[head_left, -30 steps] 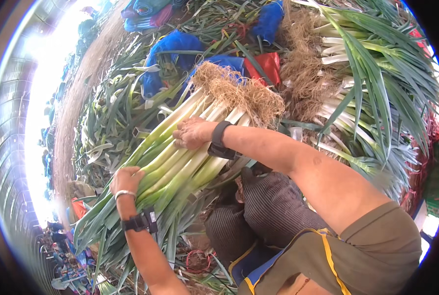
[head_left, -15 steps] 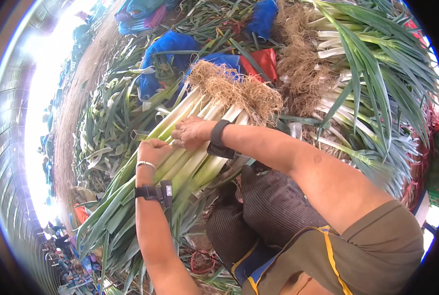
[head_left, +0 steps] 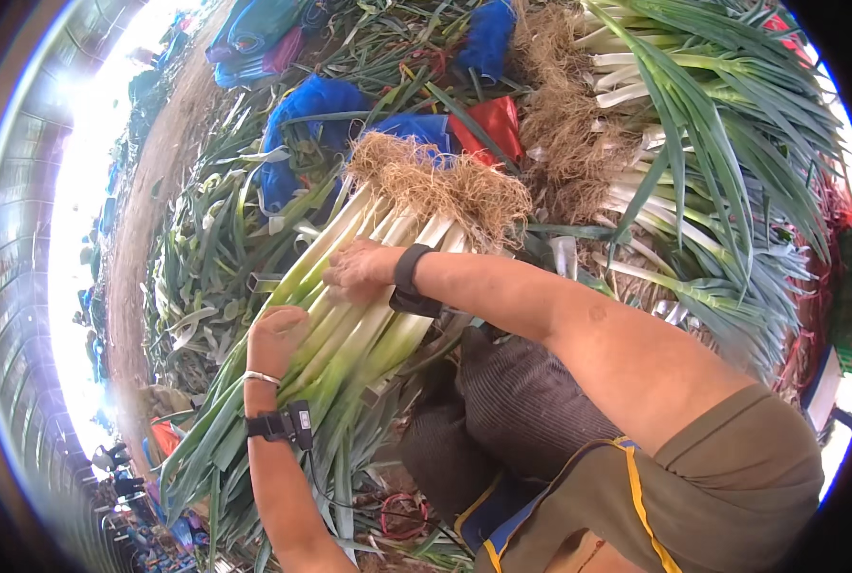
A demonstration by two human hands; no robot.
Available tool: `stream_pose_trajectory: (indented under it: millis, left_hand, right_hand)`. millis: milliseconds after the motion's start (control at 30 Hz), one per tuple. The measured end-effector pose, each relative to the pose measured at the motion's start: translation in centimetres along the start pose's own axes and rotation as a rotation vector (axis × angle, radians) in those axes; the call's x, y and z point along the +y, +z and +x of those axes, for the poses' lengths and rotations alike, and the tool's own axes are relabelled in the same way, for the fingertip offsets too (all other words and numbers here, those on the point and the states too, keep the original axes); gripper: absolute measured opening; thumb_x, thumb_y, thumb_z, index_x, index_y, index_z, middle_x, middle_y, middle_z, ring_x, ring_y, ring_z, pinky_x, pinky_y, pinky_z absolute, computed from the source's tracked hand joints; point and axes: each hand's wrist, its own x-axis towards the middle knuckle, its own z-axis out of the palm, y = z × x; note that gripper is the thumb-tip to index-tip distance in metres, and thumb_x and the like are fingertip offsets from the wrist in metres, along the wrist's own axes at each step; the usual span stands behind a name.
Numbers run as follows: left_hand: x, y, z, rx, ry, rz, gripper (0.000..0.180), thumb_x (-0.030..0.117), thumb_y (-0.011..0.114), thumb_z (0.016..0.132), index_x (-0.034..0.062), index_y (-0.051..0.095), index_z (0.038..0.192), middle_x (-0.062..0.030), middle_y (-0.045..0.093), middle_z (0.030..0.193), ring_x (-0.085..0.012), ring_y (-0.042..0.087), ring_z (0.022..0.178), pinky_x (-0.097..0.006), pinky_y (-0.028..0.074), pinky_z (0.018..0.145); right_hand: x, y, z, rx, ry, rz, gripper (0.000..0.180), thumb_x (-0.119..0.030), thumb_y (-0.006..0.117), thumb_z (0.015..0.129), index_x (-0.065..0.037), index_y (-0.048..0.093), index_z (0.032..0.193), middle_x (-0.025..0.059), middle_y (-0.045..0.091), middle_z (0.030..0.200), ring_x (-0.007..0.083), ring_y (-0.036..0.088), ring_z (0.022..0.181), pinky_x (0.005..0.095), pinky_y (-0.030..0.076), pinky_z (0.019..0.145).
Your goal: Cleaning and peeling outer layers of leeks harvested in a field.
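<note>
A thick bundle of leeks [head_left: 335, 329] lies slanted in front of me, with tangled brown roots [head_left: 445, 186] at the far end and green leaves fanning toward the lower left. My right hand [head_left: 361, 270] rests across the pale stalks, its fingers curled; what they pinch is hidden. At the bundle's left edge, my left hand [head_left: 278, 334] is closed in a fist against the stalks, and whatever it may hold does not show. The two hands are apart. Each wrist wears a dark band, and the left one also has a light bracelet.
More leeks [head_left: 722, 143] are heaped at the right, roots facing inward. Blue netting [head_left: 316, 110] and a red cloth-like piece [head_left: 491, 129] lie beyond the bundle. Loose leaves [head_left: 192, 277] cover the ground at left. My knees [head_left: 531, 392] are close below the bundle.
My hands were together over the stalks; my left hand has drawn away down and left. My right hand has shifted slightly. The whole view has moved a little.
</note>
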Motion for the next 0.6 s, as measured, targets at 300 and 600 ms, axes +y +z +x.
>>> stream_pose_trajectory:
  millis: [300, 600]
  left_hand:
    - [4.1, 1.5, 1.1, -0.091, 0.322, 1.004, 0.002, 0.007, 0.061, 0.073, 0.0089, 0.062, 0.073, -0.0068, 0.06, 0.077, -0.0276, 0.063, 0.073, -0.038, 0.052, 0.063]
    - [4.9, 2.4, 4.6, -0.082, 0.289, 1.205, 0.007, 0.015, 0.062, 0.074, 0.0098, 0.063, 0.079, -0.0078, 0.061, 0.086, -0.0249, 0.066, 0.08, -0.037, 0.053, 0.061]
  right_hand:
    - [0.3, 0.1, -0.1, 0.006, 0.001, 0.044, 0.05, -0.051, 0.043, 0.092, -0.015, 0.061, 0.122, 0.0164, 0.057, 0.127, 0.0317, 0.049, 0.123, 0.0429, 0.037, 0.104]
    - [1.5, -0.2, -0.8, -0.021, 0.038, 0.038, 0.049, -0.047, 0.041, 0.094, -0.012, 0.059, 0.124, 0.0152, 0.055, 0.128, 0.0312, 0.046, 0.126, 0.0448, 0.033, 0.105]
